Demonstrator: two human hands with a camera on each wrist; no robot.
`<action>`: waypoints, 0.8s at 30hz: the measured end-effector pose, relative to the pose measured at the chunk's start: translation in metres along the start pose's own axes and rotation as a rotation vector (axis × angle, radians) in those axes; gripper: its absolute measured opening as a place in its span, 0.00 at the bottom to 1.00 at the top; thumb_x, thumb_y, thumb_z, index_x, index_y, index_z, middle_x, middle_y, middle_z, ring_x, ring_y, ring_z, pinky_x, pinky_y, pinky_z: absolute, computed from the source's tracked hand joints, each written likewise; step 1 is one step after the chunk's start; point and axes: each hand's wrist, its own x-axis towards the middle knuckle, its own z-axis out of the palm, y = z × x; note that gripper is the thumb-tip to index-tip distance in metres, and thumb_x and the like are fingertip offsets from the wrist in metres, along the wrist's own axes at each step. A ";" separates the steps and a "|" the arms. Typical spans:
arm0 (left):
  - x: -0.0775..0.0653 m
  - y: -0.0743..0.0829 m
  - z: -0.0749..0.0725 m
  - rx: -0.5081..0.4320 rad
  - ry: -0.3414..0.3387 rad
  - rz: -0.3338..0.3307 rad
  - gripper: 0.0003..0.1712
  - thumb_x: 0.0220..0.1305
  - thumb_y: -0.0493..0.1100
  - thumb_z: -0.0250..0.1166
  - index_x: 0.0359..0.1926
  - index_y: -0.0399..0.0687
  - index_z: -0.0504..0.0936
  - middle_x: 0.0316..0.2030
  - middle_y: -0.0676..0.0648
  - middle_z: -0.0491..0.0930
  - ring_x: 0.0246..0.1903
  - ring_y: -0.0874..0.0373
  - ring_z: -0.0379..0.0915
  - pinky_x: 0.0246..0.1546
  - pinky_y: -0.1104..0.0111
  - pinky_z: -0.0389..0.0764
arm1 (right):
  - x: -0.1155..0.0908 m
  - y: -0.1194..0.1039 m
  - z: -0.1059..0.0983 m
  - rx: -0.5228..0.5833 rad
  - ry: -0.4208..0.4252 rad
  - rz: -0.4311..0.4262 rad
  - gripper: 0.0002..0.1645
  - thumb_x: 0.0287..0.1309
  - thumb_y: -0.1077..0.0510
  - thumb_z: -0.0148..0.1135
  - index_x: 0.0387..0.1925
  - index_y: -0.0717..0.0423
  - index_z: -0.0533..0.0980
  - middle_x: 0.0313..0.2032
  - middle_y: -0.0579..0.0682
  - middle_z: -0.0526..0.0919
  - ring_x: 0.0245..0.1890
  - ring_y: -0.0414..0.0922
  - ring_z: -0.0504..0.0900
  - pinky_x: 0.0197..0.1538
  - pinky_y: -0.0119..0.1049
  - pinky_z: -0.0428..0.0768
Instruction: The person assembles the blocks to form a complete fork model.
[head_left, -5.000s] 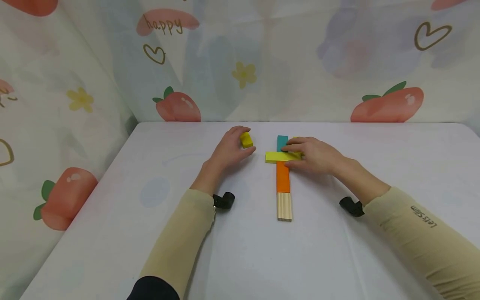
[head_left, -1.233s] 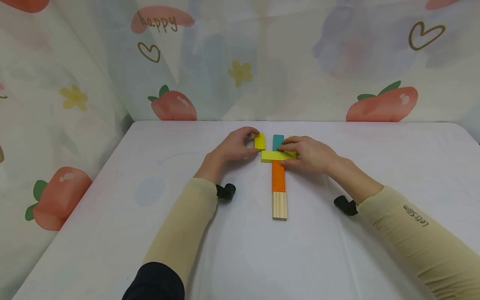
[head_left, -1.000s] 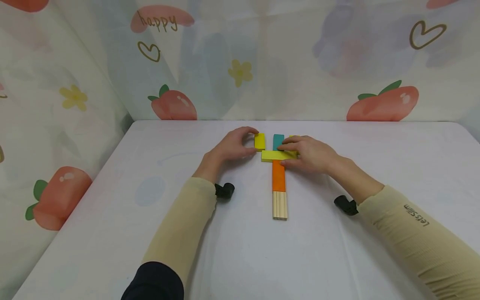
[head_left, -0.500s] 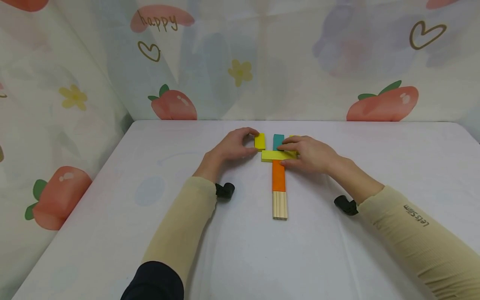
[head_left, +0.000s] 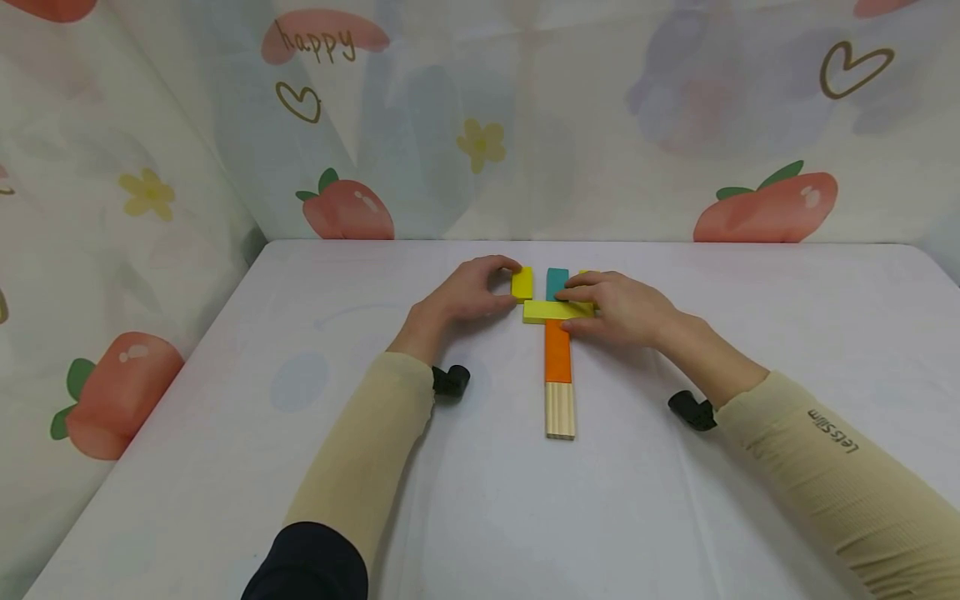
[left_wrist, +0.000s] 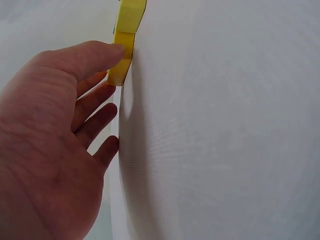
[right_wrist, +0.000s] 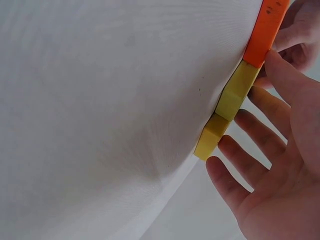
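My left hand (head_left: 474,289) pinches a small yellow block (head_left: 522,284) between thumb and fingers, behind the left end of a yellow-green crossbar block (head_left: 557,312). In the left wrist view the thumb lies against this yellow block (left_wrist: 119,72). My right hand (head_left: 622,310) rests over the crossbar's right end with fingers extended. Its fingertips reach the teal block (head_left: 557,283) and its thumb is by the orange block (head_left: 557,350). Another yellow block (right_wrist: 211,136) lies beside those fingers, mostly hidden in the head view.
A plain wooden piece with grooves (head_left: 559,410) continues the row below the orange block. All lie flat on a white-covered table (head_left: 480,517). A fruit-print curtain (head_left: 570,117) stands along the table's back edge. Black wrist cameras (head_left: 451,381) sit by both sleeves.
Since five seconds ago, my left hand has carried the yellow block right, up to the crossbar's left end, and straightened it. Lately it slid slightly right. My right hand stays put.
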 end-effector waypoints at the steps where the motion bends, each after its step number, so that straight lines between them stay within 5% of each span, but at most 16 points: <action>1: 0.000 0.000 0.000 -0.001 -0.001 -0.001 0.29 0.67 0.46 0.66 0.67 0.51 0.74 0.67 0.51 0.71 0.67 0.55 0.62 0.71 0.64 0.58 | 0.000 0.000 0.000 0.000 -0.002 0.004 0.32 0.67 0.46 0.65 0.65 0.59 0.76 0.66 0.62 0.72 0.68 0.62 0.65 0.67 0.61 0.65; 24: 0.001 0.002 0.003 -0.003 -0.010 -0.025 0.29 0.67 0.46 0.67 0.68 0.54 0.73 0.68 0.52 0.69 0.69 0.55 0.59 0.72 0.60 0.57 | -0.001 -0.001 -0.001 0.005 -0.012 0.020 0.32 0.67 0.46 0.65 0.66 0.58 0.75 0.67 0.63 0.71 0.69 0.63 0.65 0.67 0.62 0.65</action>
